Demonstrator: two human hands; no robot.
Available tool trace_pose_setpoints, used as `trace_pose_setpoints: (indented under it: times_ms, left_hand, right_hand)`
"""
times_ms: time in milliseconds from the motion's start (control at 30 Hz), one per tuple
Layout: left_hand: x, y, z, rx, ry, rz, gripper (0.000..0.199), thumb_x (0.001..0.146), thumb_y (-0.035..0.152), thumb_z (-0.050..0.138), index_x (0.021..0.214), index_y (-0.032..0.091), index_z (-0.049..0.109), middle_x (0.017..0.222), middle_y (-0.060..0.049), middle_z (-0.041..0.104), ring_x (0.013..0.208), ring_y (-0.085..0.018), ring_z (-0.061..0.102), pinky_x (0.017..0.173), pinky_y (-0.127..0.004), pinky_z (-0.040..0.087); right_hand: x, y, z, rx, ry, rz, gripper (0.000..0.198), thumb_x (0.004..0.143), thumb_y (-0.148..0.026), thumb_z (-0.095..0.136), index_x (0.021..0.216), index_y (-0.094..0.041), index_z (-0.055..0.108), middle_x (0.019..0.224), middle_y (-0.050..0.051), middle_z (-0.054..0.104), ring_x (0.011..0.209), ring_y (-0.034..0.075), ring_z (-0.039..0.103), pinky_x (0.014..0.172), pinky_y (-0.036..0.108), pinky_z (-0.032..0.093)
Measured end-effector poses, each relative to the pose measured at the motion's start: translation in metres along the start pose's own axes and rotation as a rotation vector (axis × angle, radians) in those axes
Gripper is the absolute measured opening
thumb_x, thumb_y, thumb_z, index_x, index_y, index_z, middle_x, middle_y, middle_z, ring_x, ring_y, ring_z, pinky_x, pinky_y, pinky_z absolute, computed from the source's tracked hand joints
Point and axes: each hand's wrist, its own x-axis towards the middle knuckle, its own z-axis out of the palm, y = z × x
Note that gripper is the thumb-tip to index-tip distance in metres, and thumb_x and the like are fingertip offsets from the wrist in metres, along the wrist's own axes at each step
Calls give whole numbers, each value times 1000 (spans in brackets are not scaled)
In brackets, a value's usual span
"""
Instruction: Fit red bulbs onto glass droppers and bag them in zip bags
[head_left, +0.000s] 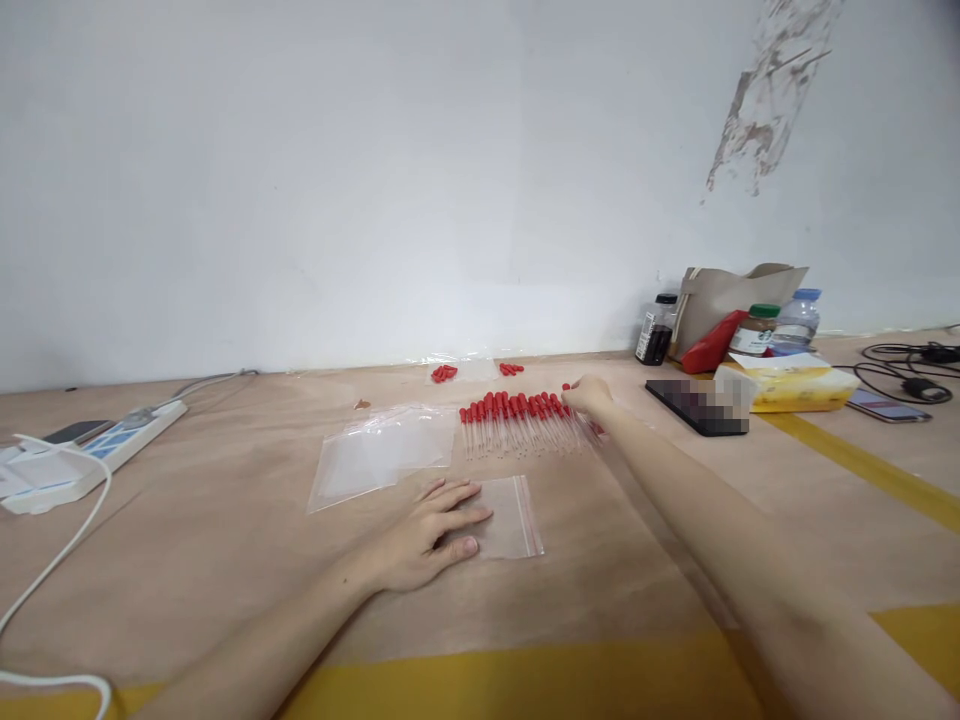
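My left hand (431, 535) lies with fingers spread over the left part of a clear zip-lock bag (506, 520), holding it flat on the table. A row of glass droppers (510, 415) with red rubber bulbs lies side by side beyond it, tips toward me. At the row's right end my right hand (590, 397) is closed, with a red bulb showing at its fingertips; the rest of that dropper is mostly hidden. Left of the row is a spread of clear plastic bags (375, 455). Behind, near the wall, are loose red bulbs (444, 373) on clear plastic.
To the right are a black phone (697, 408), a yellow tissue box (802, 385), a dark bottle (656, 330), a jar (754, 332), a beige bag (731, 290) and black cables (907, 370). On the left, a white power strip (105, 455) trails a white cable.
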Motion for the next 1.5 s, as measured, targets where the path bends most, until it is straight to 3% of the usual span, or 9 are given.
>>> trace_pose_setpoints:
  times_ms: [133, 267, 300, 433, 667, 967, 1200, 1500]
  left_hand:
    - [-3, -5, -9, -69, 61, 22, 37, 89, 35, 41, 125, 29, 45, 141, -1, 29, 130, -23, 22, 105, -43, 23]
    - [-6, -12, -14, -94, -24, 39, 36, 88, 35, 43, 123, 30, 47, 139, -1, 33, 129, -22, 26, 103, -42, 26]
    - [-6, -13, -13, -92, -44, 43, 36, 88, 36, 44, 123, 30, 47, 139, -1, 34, 128, -22, 27, 103, -42, 26]
    - [-1, -10, -4, -70, -51, 49, 35, 87, 37, 44, 122, 32, 48, 138, -2, 36, 127, -22, 30, 104, -43, 23]
    - [6, -3, 1, -42, -28, 31, 36, 88, 39, 41, 122, 31, 49, 138, -2, 36, 127, -21, 29, 104, -42, 24]
    - [5, -3, 1, -52, -20, 26, 35, 88, 38, 42, 122, 31, 49, 137, -2, 37, 127, -22, 30, 104, -42, 24]
    - [5, -4, 1, -57, -25, 37, 35, 88, 38, 42, 122, 31, 48, 137, -1, 36, 127, -22, 29, 104, -42, 24]
    - [5, -3, 1, -46, -33, 29, 35, 88, 39, 41, 122, 30, 49, 137, -2, 36, 127, -21, 29, 104, -41, 23]
  right_hand:
    - [-30, 5, -11, 282, -121, -72, 7, 68, -14, 45, 63, -18, 47, 51, -1, 47, 48, 10, 50, 47, 20, 39]
    - [-73, 27, -13, 530, -228, -73, 3, 70, -17, 44, 67, -19, 41, 53, -4, 45, 42, 7, 45, 41, 18, 37]
    - [-82, 33, -12, 682, -261, -25, 6, 67, -17, 46, 68, -19, 40, 54, -4, 45, 41, 7, 45, 39, 18, 36]
    - [-105, 51, -4, 1025, -183, 87, 24, 61, -16, 52, 79, -22, 38, 55, -7, 47, 39, 8, 47, 38, 19, 37]
    - [-110, 56, 6, 976, -3, -48, 34, 61, -23, 58, 85, -23, 34, 58, -9, 48, 46, 10, 52, 47, 23, 44]
    - [-113, 51, 11, 941, -49, -81, 36, 62, -28, 58, 86, -24, 31, 65, -8, 47, 49, 10, 53, 52, 26, 47]
    - [-109, 54, 2, 902, 45, -79, 34, 63, -24, 57, 86, -24, 32, 67, -6, 45, 49, 10, 51, 49, 25, 47]
    - [-114, 49, 16, 972, 4, -65, 36, 64, -24, 59, 85, -25, 31, 65, -7, 47, 51, 10, 54, 54, 26, 50]
